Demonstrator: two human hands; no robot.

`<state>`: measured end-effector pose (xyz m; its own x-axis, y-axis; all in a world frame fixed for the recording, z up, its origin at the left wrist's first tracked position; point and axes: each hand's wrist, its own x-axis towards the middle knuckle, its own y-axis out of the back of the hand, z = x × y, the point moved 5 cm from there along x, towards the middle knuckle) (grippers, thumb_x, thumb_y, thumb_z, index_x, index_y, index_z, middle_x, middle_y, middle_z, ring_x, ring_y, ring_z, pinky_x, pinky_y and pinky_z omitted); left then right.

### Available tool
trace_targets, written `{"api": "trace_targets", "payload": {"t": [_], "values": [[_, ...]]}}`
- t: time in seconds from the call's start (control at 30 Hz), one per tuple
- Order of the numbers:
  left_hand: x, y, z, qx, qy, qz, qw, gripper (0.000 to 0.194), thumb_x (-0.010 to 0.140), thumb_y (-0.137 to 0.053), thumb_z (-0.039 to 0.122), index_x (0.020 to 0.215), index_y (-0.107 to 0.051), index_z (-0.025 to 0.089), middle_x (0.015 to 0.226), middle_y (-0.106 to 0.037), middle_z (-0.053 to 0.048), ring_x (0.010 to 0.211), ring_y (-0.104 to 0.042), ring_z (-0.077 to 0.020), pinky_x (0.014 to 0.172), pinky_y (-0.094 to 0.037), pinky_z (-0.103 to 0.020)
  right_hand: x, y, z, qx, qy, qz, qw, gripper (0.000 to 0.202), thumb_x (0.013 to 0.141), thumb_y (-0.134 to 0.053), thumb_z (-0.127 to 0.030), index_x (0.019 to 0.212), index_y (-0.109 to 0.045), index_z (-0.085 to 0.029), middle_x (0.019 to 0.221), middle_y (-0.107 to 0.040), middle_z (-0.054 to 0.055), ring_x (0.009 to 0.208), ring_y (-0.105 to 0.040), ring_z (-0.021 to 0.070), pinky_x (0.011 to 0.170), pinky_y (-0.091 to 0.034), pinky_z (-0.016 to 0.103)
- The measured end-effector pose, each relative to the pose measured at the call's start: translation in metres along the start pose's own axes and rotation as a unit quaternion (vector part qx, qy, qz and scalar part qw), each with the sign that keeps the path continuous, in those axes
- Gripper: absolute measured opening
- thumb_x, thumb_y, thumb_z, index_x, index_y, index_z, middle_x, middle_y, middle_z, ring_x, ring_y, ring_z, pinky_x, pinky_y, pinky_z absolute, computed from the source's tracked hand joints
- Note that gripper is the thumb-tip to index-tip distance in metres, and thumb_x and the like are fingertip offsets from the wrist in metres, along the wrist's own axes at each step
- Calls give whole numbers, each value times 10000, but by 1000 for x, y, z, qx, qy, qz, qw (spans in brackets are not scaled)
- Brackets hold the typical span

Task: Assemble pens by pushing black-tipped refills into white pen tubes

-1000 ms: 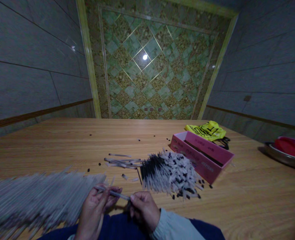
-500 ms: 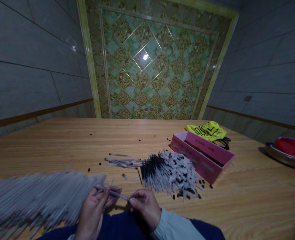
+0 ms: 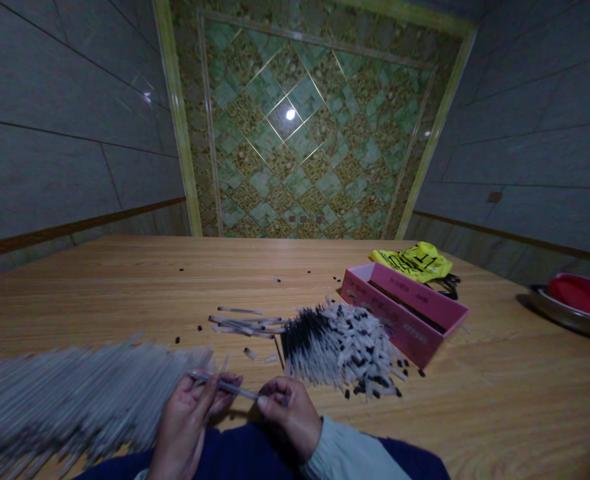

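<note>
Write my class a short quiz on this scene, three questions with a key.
1. True or false: the left hand and right hand both hold one tube.
2. Which stands right beside the yellow bag? A: metal dish; B: pink box; C: pile of long tubes.
3. Fill in: the pile of long tubes lies on the person's ____ side.

Key: 1 true; 2 B; 3 left.

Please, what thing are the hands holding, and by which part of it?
One slim tube. The left hand holds it along its left part; the right hand pinches its right end.
</note>
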<state>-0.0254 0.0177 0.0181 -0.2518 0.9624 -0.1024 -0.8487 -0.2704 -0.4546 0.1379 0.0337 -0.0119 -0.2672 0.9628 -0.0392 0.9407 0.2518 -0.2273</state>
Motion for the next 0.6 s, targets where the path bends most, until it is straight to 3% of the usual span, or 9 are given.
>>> {"api": "trace_targets", "payload": {"t": [0.07,0.13,0.23,0.3,0.5,0.6], "values": [[0,0,0,3,1,-1,1000,349,553,-798,302,752,-550,158,750,-734,-76,751,-697,-242,655,-565,-312,0,-2,4,1,-25,-16,1000,520,608,-658,-638,629,-557,-129,431,-528,-27,305,-285,25,347,-182,183],[0,0,0,4,2,0,1000,351,555,-796,306,758,-551,159,746,-734,-74,742,-697,-242,647,-564,-312,0,-2,4,-4,-20,-12,1000,528,617,-642,-649,596,-550,-129,422,-529,-17,302,-293,29,347,-179,186],[1,0,0,6,2,-1,1000,351,562,-793,303,768,-546,162,744,-735,-70,734,-698,-239,649,-565,-317,-1,1,-3,-9,27,18,999,489,490,-783,-541,636,-595,-114,491,-557,-14,419,-428,55,428,-293,183],[2,1,-1,4,1,0,1000,350,564,-792,301,765,-541,164,740,-735,-68,741,-698,-239,652,-565,-317,-1,2,-4,-8,32,26,999,499,428,-828,-489,671,-601,-117,513,-551,-28,456,-443,58,454,-315,181],[1,3,-1,11,-3,0,1000,336,585,-781,309,759,-534,164,742,-736,-76,752,-696,-238,662,-564,-314,-3,-5,1,0,-25,-25,999,555,640,-593,-684,584,-521,-137,427,-532,-16,284,-246,22,330,-141,190],[0,1,0,14,0,-1,1000,334,580,-785,295,756,-534,161,748,-735,-77,755,-696,-239,661,-566,-317,-3,-2,-1,14,-5,-5,1000,513,542,-728,-597,640,-560,-123,471,-569,-6,357,-365,42,385,-238,184]]}}
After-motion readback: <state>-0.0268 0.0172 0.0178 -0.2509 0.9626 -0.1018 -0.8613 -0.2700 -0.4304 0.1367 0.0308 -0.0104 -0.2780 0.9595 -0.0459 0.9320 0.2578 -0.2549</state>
